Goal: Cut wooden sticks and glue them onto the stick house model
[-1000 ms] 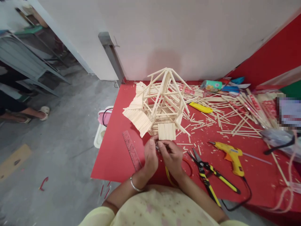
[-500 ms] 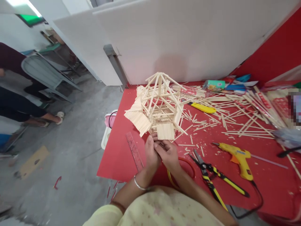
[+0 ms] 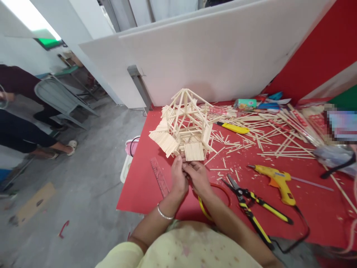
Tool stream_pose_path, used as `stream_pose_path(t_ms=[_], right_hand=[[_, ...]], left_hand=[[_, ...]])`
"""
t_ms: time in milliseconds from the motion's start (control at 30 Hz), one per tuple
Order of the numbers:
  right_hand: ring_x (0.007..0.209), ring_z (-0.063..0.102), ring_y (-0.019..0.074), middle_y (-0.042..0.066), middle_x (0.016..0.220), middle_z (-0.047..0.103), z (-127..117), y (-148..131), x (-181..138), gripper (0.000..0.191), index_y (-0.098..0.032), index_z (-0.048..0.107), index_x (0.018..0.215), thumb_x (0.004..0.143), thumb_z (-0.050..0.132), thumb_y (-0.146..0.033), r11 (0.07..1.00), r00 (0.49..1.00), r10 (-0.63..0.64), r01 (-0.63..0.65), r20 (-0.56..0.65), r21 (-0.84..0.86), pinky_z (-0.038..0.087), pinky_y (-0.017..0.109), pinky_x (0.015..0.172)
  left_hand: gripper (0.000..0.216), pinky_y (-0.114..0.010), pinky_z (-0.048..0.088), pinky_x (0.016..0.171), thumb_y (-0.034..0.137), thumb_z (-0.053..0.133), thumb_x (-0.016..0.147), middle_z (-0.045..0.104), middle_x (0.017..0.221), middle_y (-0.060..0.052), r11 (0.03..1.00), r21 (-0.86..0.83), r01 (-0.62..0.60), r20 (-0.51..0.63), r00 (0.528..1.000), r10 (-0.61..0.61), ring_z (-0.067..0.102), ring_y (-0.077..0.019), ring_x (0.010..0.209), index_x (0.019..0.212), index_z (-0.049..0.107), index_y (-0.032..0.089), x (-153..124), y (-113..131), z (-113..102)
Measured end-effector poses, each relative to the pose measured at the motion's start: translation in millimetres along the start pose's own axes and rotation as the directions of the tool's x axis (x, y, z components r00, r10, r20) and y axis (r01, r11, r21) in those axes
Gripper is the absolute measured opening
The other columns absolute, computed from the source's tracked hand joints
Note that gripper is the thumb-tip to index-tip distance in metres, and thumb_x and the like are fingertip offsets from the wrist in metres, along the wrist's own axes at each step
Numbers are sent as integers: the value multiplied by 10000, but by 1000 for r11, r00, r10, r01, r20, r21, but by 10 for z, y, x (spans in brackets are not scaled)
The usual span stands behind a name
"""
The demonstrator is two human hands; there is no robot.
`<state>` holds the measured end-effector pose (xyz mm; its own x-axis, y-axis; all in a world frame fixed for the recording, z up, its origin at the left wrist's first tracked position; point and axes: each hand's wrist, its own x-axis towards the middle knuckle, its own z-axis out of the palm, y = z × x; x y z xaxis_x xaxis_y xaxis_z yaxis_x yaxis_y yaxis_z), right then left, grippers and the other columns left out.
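A small house-like model [image 3: 186,124] built of pale wooden sticks stands on the red table, with an open frame top and slatted panels around it. One slatted panel [image 3: 194,152] faces me at its front. Just below that panel's lower edge, my left hand [image 3: 180,176] is closed, thumb up, fingertips reaching beneath the panel. My right hand [image 3: 197,176] is closed against it, thumb and fingers pressed together. Whatever lies between the fingers is hidden. A clear red ruler [image 3: 159,178] lies left of my hands.
Yellow-handled snips [image 3: 248,201], a yellow glue gun [image 3: 276,178] and a yellow cutter knife [image 3: 232,127] lie to the right on the red table [image 3: 134,193]. Loose sticks [image 3: 279,134] spread behind them. A white board [image 3: 209,56] stands at the back. A person [image 3: 25,111] stands at left.
The view has swung slightly, shifting the tools on the right leftward in the picture. My hands stay together at the model's front in nearly the same pose.
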<state>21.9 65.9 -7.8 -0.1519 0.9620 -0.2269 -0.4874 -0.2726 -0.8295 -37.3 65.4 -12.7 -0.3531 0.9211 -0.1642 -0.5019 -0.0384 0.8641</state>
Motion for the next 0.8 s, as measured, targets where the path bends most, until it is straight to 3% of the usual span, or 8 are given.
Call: stream_pose_path(t_ms=[333, 800], right_hand=[[520, 483, 87, -18, 613, 637, -21, 3, 57, 219, -159, 737, 774, 723, 789, -365, 1000, 1000, 21, -21, 9, 22, 346, 212, 502], [521, 503, 80, -24, 599, 635, -67, -36, -5, 235, -172, 717, 709, 739, 809, -386, 999, 999, 39, -39, -3, 25, 364, 206, 508]], left_hand=[[387, -345, 529, 919, 504, 593, 917, 754, 1056, -100, 997, 26, -71, 49, 996, 70, 703, -219, 984, 1043, 721, 161, 44, -7, 50], [432, -293, 538, 715, 564, 618, 887, 741, 892, -85, 999, 44, -9, 5, 1000, 9, 679, -198, 804, 1010, 715, 162, -19, -6, 26]])
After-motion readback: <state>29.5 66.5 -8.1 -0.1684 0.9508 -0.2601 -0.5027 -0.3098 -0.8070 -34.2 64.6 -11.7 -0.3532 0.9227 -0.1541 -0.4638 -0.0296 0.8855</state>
